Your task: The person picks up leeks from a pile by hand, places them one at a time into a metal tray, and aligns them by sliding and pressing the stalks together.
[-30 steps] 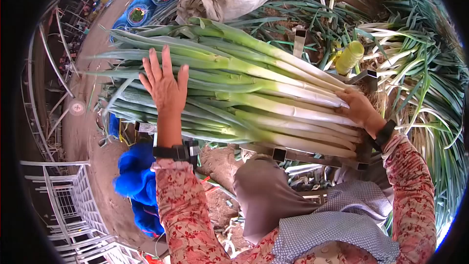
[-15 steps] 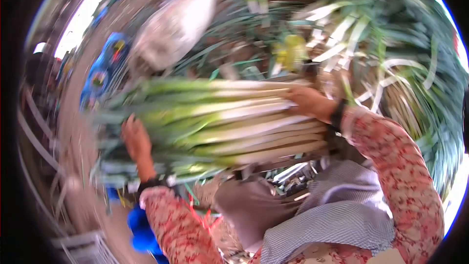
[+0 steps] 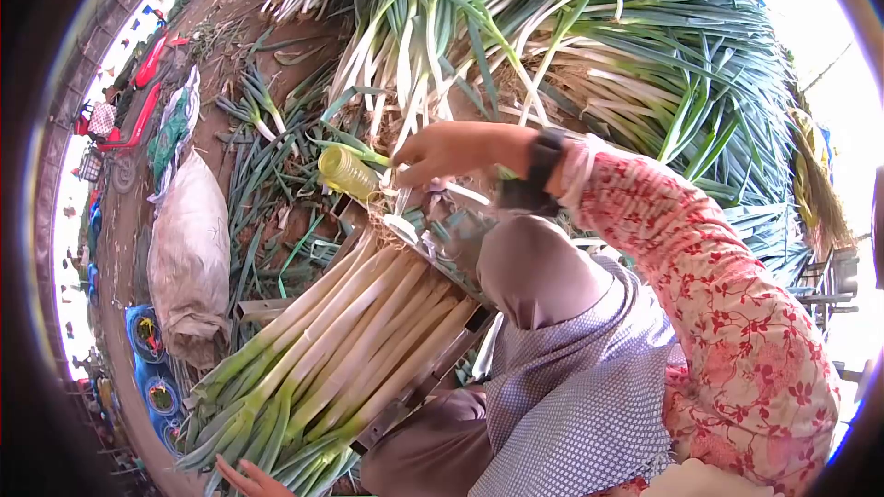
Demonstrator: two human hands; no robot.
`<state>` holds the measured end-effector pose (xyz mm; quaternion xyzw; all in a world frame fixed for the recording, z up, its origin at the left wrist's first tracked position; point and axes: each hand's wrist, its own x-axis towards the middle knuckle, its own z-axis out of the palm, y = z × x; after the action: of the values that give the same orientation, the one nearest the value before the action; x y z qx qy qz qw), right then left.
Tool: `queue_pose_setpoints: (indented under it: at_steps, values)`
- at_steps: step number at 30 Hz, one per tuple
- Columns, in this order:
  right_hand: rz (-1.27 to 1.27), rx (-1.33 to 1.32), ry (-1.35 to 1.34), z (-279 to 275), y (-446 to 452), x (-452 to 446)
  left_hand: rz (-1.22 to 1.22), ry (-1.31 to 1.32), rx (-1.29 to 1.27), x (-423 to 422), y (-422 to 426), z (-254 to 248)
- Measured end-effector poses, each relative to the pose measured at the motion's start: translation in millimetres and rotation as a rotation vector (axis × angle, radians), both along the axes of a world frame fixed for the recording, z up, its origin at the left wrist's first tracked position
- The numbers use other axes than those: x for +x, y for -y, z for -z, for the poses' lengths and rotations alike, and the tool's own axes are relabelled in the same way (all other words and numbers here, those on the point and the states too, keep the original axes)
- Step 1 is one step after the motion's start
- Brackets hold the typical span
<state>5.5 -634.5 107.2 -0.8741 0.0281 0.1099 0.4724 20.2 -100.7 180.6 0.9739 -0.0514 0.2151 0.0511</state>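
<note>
A row of large green onions point(image 3: 354, 313) lies on a metal frame at the lower left, white ends up and leaves toward the bottom left. At the leaf end my left hand point(image 3: 247, 480) shows at the bottom edge, fingers apart beside the leaves. My right hand point(image 3: 440, 155) is past the root ends, its fingers bent beside the yellow-green plastic bottle point(image 3: 348, 172) and some loose stalks. Whatever its fingertips may hold is hidden. A black watch point(image 3: 543, 161) is on the right wrist.
A big heap of green onions point(image 3: 663, 64) covers the top and right. A stuffed white sack point(image 3: 190, 248) lies at the left, with blue net bundles point(image 3: 158, 387) below it. Loose leaves and stalks are scattered on the soil. My knees are at the lower middle.
The view has swung right toward the heap. My right hand has left the white ends of the row and moved beyond the roots. My left hand has dropped to the bottom edge of view.
</note>
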Motion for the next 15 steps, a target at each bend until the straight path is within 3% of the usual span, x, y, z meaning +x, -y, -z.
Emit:
queue_pose_setpoints:
  at_steps: [3,5,8,9,11,13,15]
  values:
    - [0.291,-0.099,-0.044,101.3,71.3,-51.2,-0.401,-0.454,-0.159,-52.2,101.0,-35.6]
    - [0.373,-0.552,-0.107,180.6,99.9,-107.7,0.088,-0.346,-0.077,-69.8,59.7,4.6]
    - [0.373,-0.474,-0.463,226.6,97.5,-177.8,0.354,-0.410,-0.024,-85.7,94.7,22.4]
    - [0.407,-0.294,-0.692,232.8,96.6,-193.5,0.482,-0.424,-0.048,-85.5,106.3,28.5]
    - [0.362,-0.226,-0.820,255.9,86.6,-215.3,0.527,-0.418,0.036,-86.5,131.1,36.3]
    - [0.318,-0.395,-0.657,287.8,76.7,-227.0,0.533,-0.414,0.078,-81.9,148.9,40.0]
    - [0.430,-0.327,-0.502,290.3,68.6,-227.2,0.501,-0.420,0.087,-77.6,160.0,40.0]
